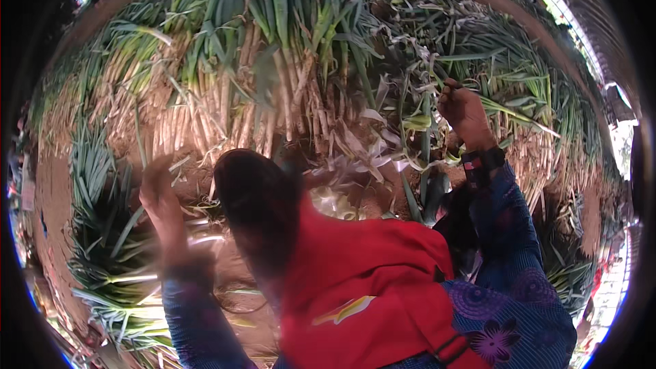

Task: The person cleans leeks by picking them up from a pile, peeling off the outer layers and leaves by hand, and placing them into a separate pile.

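Note:
My left hand [162,205] is raised over the ground at the left of my dark-clad knee, smeared by motion. Its fingers are too blurred to read. Farther forward on the right, my right hand [467,117] has its fingers curled in beside some green leaves [425,123]. Whatever may be in its grip is too small to make out. Ahead of both hands lies a long row of large green onions [236,106], white stems toward me and leaves away. Loose peeled skins and torn leaves [355,147] are scattered between the hands.
A bundle of green onions [102,191] lies at my left, with more white-stemmed ones [137,314] nearer. Another heap [529,154] spreads beyond my right wrist. A pale pile of scraps [333,203] sits by my knee. My red apron [369,266] covers the lower middle.

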Available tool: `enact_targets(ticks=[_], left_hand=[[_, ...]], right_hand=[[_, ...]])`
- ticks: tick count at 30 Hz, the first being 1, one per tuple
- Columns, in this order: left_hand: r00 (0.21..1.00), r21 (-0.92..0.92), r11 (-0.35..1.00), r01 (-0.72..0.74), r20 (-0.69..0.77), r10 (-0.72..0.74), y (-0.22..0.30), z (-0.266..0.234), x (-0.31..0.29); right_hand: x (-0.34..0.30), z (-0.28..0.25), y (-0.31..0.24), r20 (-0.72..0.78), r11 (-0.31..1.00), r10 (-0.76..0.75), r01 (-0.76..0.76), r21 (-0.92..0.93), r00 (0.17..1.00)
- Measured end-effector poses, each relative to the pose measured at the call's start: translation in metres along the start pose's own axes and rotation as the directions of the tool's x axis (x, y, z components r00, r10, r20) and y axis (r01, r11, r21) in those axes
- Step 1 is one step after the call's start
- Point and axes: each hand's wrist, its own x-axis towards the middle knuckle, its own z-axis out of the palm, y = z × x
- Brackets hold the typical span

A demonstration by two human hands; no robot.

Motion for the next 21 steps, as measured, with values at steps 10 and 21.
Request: enact_targets(ticks=[10, 21], left_hand=[[0.693, 0.155, 0.988, -0.014, 0.714, -0.102, 0.028, 0.289, 0.12], [0.764, 0.383, 0.905, 0.185, 0.523, -0.378, -0.141, 0.419, 0.058]], right_hand=[[-0.01, -0.082, -0.013, -0.305, 0.993, 0.053, -0.017, 0.12, 0.951], [-0.045, -0.033, 0.001, -0.376, 0.986, 0.121, -0.156, -0.065, 0.919]])
